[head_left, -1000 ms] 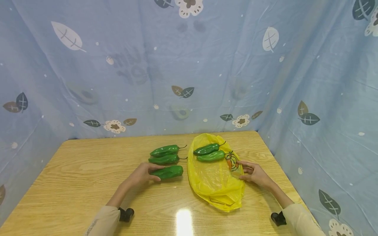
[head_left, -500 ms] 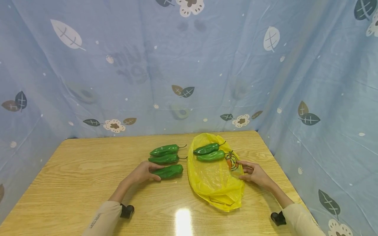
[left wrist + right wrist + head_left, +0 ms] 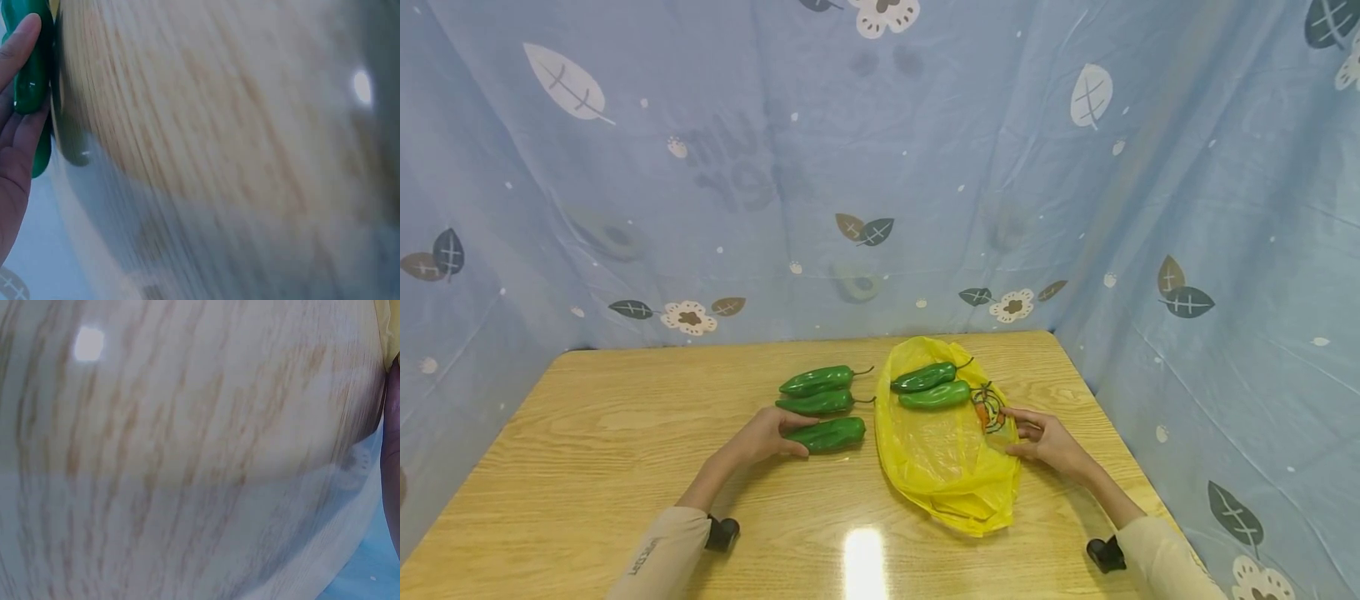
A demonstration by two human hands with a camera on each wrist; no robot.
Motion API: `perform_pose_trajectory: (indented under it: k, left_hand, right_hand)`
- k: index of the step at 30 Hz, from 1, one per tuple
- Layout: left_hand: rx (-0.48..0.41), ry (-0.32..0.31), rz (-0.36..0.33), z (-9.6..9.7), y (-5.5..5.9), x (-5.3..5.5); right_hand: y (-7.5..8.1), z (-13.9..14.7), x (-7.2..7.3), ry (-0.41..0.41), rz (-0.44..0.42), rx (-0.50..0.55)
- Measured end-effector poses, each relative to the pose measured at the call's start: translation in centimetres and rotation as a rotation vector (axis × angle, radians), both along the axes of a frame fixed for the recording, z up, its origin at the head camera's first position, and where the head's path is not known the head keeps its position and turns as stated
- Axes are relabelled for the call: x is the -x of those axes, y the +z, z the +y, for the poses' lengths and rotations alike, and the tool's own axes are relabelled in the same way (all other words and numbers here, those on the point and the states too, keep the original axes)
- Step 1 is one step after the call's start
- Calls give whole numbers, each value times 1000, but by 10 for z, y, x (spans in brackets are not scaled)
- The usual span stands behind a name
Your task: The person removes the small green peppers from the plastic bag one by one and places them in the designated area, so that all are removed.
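Observation:
In the head view my left hand [image 3: 766, 436] holds a green pepper [image 3: 833, 435] by its left end, thumb on the near side and fingers on the far side. The left wrist view shows the thumb [image 3: 22, 44] lying along the glossy pepper [image 3: 31, 84]. Two more green peppers, a far one [image 3: 815, 381] and a nearer one [image 3: 816, 402], lie just beyond it, stems to the right. A yellow plastic bag [image 3: 925, 483] lies spread out, bearing two green peppers [image 3: 934, 395]. My right hand [image 3: 1048, 440] grips the bag's right edge, near an orange-and-dark print [image 3: 988, 412].
A wooden table [image 3: 625, 450] carries everything, with a bright light reflection near its front. Blue patterned cloth [image 3: 820, 167] hangs along the back and both sides. Black wrist cameras sit on the left wrist [image 3: 722, 534] and right wrist [image 3: 1107, 554].

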State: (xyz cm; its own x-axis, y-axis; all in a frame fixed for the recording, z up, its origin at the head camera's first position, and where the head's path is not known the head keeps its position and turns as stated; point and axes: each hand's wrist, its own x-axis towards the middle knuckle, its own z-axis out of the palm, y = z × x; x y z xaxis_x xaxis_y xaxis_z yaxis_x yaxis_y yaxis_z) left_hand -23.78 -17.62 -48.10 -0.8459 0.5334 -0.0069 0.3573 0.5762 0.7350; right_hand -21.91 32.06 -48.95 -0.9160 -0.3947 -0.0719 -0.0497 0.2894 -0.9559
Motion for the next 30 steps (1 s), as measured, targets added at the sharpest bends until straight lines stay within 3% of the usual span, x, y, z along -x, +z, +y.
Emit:
perform_pose_trajectory:
  k: [10,22,30]
  left_hand:
    - [10,6,34,-1,-5,1]
    - [-96,-1,-49,-6,-10,7]
    - [-110,-10,-58,-7,-9,7]
  right_hand:
    - [-1,-1,-2,-3,0,10]
    - [-1,0,-2,-14,9,3]
    - [-1,-1,-2,-13,12,1]
